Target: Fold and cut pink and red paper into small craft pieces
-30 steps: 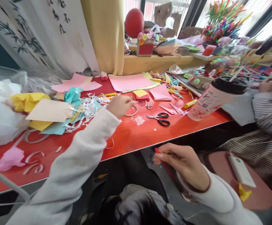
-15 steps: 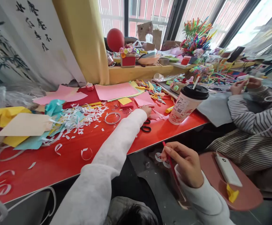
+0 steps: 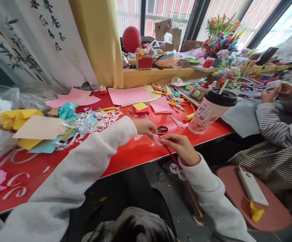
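My left hand (image 3: 146, 127) pinches a small pink piece of paper (image 3: 157, 139) over the front edge of the red table (image 3: 125, 154). Close against it, my right hand (image 3: 181, 147) grips a thin red stick (image 3: 172, 155), whose upper end meets the pink piece. Black-handled scissors (image 3: 162, 128) lie just behind the hands, partly hidden. A pink paper scrap (image 3: 179, 122) and a yellow tube (image 3: 189, 116) are to their right. Farther back are pink sheets (image 3: 161, 105) and a small yellow square (image 3: 140, 106).
A lidded paper cup (image 3: 206, 112) stands at the table's right. White paper shreds (image 3: 97, 121) and coloured papers cover the left. A person in striped sleeves (image 3: 272, 117) works at the right, beside a stool (image 3: 233, 188) bearing a white power bank (image 3: 253, 188).
My left hand has drawn back from the papers behind the scissors, now with a pink piece. My right hand has risen to meet it, bringing the red stick along. The view has shifted slightly.
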A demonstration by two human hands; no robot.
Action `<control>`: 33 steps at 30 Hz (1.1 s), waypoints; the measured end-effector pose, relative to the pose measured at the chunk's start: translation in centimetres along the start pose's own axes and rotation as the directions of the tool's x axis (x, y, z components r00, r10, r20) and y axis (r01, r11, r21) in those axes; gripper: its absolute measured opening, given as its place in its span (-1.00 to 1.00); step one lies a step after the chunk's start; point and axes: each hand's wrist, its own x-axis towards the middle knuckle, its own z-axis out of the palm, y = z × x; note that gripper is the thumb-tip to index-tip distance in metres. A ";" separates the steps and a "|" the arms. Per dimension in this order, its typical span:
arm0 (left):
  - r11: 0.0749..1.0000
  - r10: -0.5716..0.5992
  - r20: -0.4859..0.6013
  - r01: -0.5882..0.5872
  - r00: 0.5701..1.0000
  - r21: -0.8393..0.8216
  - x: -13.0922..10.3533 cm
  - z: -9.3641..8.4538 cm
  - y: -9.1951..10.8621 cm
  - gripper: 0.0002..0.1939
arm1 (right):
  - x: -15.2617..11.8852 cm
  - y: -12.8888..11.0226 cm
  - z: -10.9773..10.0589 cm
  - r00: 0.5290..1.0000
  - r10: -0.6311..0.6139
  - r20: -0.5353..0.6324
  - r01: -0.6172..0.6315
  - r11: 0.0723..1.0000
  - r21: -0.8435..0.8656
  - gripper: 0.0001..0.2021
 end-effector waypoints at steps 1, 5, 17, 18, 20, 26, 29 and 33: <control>1.000 -0.006 -0.007 0.006 1.000 -0.030 -0.8 0.1 -0.2 -0.73 | 0.3 -0.1 0.6 1.000 0.018 0.005 -0.018 0.999 0.027 -0.79; 0.922 0.023 0.030 -0.010 0.999 -0.387 -3.4 0.1 -2.2 -0.61 | 1.1 -0.2 2.6 0.999 0.031 0.035 -0.036 0.987 0.158 -0.82; 0.402 -0.402 -0.287 -0.114 0.870 -0.909 -7.3 1.8 -4.5 -0.77 | 4.3 0.3 7.5 0.986 0.078 -0.146 -0.021 0.936 0.352 -0.83; 0.394 -0.430 -0.312 -0.134 0.847 -0.909 -7.4 2.0 -4.6 -0.78 | 4.4 0.1 7.9 0.989 0.074 -0.125 -0.021 0.926 0.377 -0.83; 0.390 -0.488 -0.349 -0.158 0.800 -0.907 -7.8 2.2 -5.2 -0.80 | 4.6 -0.3 8.6 0.992 0.069 -0.102 -0.017 0.898 0.440 -0.83; 0.375 -0.570 -0.446 -0.264 0.690 -0.889 -10.0 2.0 -8.5 -0.84 | 4.7 -0.6 9.8 0.989 0.082 -0.124 -0.018 0.892 0.451 -0.81; 0.399 -0.571 -0.462 -0.263 0.678 -0.879 -10.7 1.9 -9.0 -0.85 | 4.9 -0.6 10.3 0.995 0.037 -0.098 0.005 0.917 0.398 -0.79; 0.387 -0.532 -0.440 -0.255 0.723 -0.886 -10.7 2.1 -8.4 -0.84 | 5.3 -0.9 11.3 0.998 -0.036 -0.051 0.053 0.922 0.383 -0.59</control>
